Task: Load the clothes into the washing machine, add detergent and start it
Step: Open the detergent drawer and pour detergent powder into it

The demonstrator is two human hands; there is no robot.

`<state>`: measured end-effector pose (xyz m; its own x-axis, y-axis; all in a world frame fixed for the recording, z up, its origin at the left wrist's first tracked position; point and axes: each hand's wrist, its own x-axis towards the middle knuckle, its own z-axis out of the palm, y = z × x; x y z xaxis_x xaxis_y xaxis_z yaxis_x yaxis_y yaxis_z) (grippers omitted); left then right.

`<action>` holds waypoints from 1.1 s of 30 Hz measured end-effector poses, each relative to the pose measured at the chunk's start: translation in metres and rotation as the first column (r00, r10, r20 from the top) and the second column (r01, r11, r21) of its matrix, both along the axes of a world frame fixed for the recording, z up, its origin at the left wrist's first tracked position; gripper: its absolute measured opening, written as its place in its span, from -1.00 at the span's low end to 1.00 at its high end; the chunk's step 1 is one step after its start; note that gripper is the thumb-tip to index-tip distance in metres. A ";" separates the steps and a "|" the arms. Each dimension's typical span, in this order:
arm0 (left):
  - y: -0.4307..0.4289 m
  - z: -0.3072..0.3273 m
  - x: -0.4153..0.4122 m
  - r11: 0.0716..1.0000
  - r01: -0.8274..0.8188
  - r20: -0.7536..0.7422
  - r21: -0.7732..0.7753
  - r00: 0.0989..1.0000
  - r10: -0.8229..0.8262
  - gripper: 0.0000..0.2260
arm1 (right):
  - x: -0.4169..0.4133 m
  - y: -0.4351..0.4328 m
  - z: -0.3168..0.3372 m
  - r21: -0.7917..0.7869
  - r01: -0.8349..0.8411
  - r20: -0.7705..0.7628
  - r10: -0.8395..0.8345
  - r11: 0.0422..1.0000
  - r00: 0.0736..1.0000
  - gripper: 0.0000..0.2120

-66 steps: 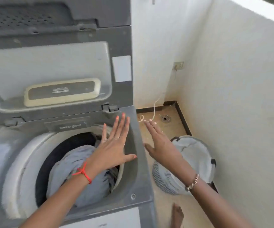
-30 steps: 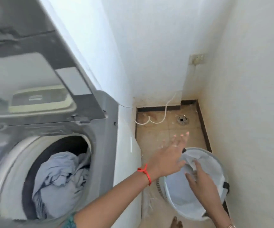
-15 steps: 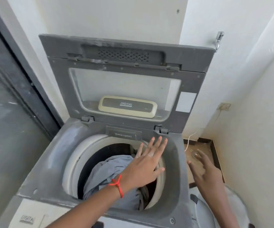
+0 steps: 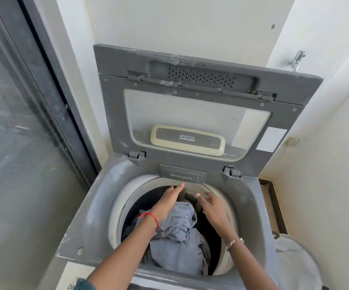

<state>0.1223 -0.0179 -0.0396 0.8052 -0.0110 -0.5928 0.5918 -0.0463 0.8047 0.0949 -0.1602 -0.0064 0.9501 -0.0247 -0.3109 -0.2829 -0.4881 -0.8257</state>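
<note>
Both hands reach into the washing machine [image 4: 85, 222] with an open grip, fingers spread and holding nothing: the left hand [image 4: 167, 203] rests on the far side of the grey-blue clothes [image 4: 177, 237], its fingertips near the detergent drawer [image 4: 183, 177]; the right hand [image 4: 212, 208] hovers just right of the heap. The lid [image 4: 200, 105] stands upright behind. A laundry basket [image 4: 295, 266] sits on the floor at right.

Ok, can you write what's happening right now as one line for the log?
lid: up | clothes: in drum | left hand: open, over clothes | right hand: open, empty | detergent drawer: shut
</note>
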 end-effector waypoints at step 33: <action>-0.009 -0.045 0.060 0.458 -0.622 -0.245 -0.635 0.725 0.644 -0.55 | 0.091 0.040 -0.067 0.759 0.649 -0.610 -0.290 0.053 0.738 -0.47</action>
<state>0.1822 -0.0273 -0.0848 0.7665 0.1508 -0.6243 0.2186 0.8528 0.4744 0.1864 -0.1204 -0.0735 0.7431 0.0201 -0.6689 -0.3703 0.8450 -0.3859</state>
